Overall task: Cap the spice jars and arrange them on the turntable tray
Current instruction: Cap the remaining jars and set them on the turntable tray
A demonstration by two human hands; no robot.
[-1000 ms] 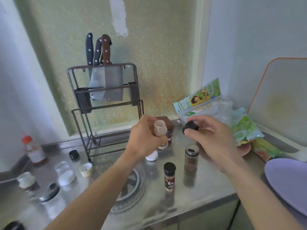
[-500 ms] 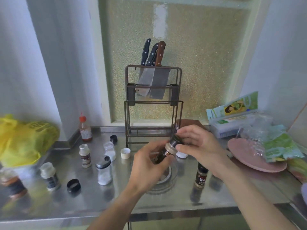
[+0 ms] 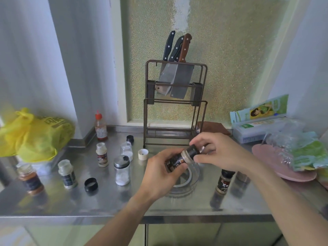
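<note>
Twisting the black cap (image 3: 192, 151) onto the jar (image 3: 179, 159) is the step in hand; the left hand (image 3: 160, 172) grips the jar's labelled body, tilted with its neck toward the right, while the right hand (image 3: 215, 150) pinches the cap at the neck, both held just above the clear turntable tray (image 3: 188, 181). To do it well, I judge the cap should sit square on the thread before turning; a tilted start may cross-thread; the left hand should hold the body steady and let the right fingers do the turning until it stops, then the jar goes upright onto the tray.

Shapes are mostly small cylinders; the held jar is clear with a dark label and looks smooth and rigid, so a firm grip suits it. The tray is transparent, round and low-rimmed, hard to see against the steel surface (image 3: 106, 201), which is shiny and reflective, likely slick. To the left stand 3 uncapped jars, among them 1 with rust-coloured spice (image 3: 30, 179); a shaker (image 3: 122, 170) with a metal lid holds white grains; a loose black ring cap (image 3: 91, 183) and a white cap (image 3: 143, 154) lie nearby; a capped jar (image 3: 224, 181) stands right of the tray.
</note>
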